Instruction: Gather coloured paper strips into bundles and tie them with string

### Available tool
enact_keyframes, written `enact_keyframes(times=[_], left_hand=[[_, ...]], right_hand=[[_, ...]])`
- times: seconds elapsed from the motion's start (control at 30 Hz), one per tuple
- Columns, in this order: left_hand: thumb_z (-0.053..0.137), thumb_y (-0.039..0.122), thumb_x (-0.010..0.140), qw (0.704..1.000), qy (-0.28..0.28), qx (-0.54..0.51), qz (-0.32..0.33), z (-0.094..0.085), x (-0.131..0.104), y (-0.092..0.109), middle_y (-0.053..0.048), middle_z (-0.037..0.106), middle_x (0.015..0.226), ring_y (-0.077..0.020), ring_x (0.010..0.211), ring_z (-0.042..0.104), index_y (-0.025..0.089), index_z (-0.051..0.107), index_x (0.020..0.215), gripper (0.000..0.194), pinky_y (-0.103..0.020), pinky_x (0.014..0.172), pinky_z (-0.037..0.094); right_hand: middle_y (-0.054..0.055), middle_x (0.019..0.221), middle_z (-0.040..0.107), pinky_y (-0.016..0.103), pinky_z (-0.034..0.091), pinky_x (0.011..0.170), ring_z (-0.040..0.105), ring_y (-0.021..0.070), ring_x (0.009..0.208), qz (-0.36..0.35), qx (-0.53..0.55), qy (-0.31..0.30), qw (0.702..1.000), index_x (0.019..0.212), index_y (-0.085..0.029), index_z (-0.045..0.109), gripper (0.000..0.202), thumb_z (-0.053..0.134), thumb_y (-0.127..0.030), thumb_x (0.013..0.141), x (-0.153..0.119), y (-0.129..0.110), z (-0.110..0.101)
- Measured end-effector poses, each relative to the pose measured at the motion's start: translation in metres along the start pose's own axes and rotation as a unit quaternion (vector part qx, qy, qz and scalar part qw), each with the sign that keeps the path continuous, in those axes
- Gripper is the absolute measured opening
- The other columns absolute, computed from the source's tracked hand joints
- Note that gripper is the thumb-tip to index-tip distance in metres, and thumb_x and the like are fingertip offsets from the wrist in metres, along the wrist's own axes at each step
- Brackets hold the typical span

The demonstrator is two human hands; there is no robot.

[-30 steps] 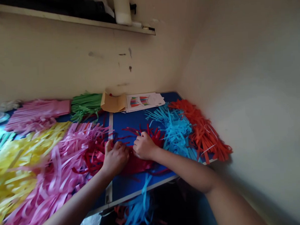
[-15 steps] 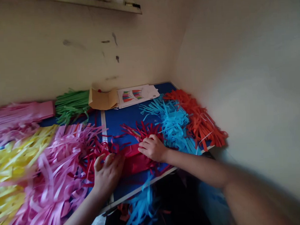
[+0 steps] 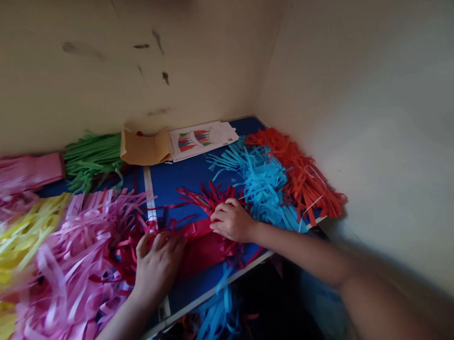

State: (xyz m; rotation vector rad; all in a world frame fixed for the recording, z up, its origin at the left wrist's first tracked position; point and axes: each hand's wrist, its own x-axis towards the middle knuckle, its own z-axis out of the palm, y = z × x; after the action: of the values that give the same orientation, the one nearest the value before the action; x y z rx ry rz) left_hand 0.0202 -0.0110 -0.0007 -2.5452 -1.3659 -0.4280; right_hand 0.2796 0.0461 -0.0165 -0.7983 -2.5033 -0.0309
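A dark red fringed paper strip (image 3: 200, 249) lies across the blue table, with a plain band in its middle and cut strands at both ends. My left hand (image 3: 159, 258) is at its left end, fingers curled over the paper, the tips partly hidden. At the right end, my right hand (image 3: 232, 221) has its bent fingers closed on the red paper, close to the bunched red strands (image 3: 203, 197). Light blue fringe (image 3: 265, 183) lies just beyond that hand. Pink fringe (image 3: 80, 246) spreads to the left of my left hand.
Yellow fringe (image 3: 26, 234), green fringe (image 3: 93, 158) and folded pink paper (image 3: 42, 170) lie on the left. Along the back are an open brown cardboard flap (image 3: 145, 147) and printed sheets (image 3: 201, 140). Orange fringe (image 3: 298, 172) is by the right wall. Blue strands (image 3: 218, 310) hang below the front edge.
The view has tilted down and shifted slightly, so the shelf has nearly left the picture. Both hands stay on the red paper; my left hand sits slightly farther left in view.
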Motion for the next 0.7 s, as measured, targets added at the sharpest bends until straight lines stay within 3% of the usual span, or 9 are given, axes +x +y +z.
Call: enact_keyframes(times=[0.13,0.27,0.47,0.7], left_hand=[[0.051,0.029,0.093,0.998,-0.022,-0.048,-0.021,0.004,0.001,-0.011,0.0,0.077,0.098,-0.0274,0.097,0.062,0.031,0.073,0.096,0.022,-0.048,0.091,0.032],[0.051,0.038,0.093,0.991,-0.022,-0.118,-0.055,0.006,0.005,-0.017,0.0,0.077,0.092,-0.0244,0.086,0.064,0.031,0.074,0.089,0.025,-0.043,0.082,0.036],[0.051,0.043,0.093,0.982,-0.024,-0.142,-0.12,0.01,0.008,-0.017,-0.001,0.077,0.086,-0.025,0.086,0.064,0.028,0.074,0.077,0.032,-0.041,0.079,0.037],[0.053,0.042,0.092,0.986,-0.036,-0.101,-0.132,0.012,0.013,-0.016,-0.002,0.074,0.078,-0.0257,0.081,0.063,0.026,0.071,0.071,0.032,-0.042,0.079,0.036]], right_hand=[[-0.003,0.095,0.072,0.037,0.028,0.086,0.054,0.0175,0.1,0.1,0.082,-0.036,0.991,0.082,-0.029,0.077,0.005,0.079,-0.033,0.082,-0.002,0.004,0.003],[-0.003,0.091,0.071,0.035,0.03,0.085,0.056,0.0161,0.097,0.175,0.114,-0.059,0.976,0.078,-0.026,0.076,0.01,0.082,-0.035,0.08,0.003,0.003,0.001],[-0.002,0.086,0.07,0.033,0.03,0.081,0.055,0.0167,0.092,0.239,0.128,-0.081,0.959,0.067,-0.021,0.072,0.018,0.082,-0.032,0.077,0.012,-0.004,-0.004],[-0.001,0.086,0.069,0.034,0.028,0.079,0.053,0.0191,0.092,0.276,0.112,-0.133,0.945,0.065,-0.019,0.069,0.017,0.077,-0.027,0.077,0.023,-0.007,-0.006]])
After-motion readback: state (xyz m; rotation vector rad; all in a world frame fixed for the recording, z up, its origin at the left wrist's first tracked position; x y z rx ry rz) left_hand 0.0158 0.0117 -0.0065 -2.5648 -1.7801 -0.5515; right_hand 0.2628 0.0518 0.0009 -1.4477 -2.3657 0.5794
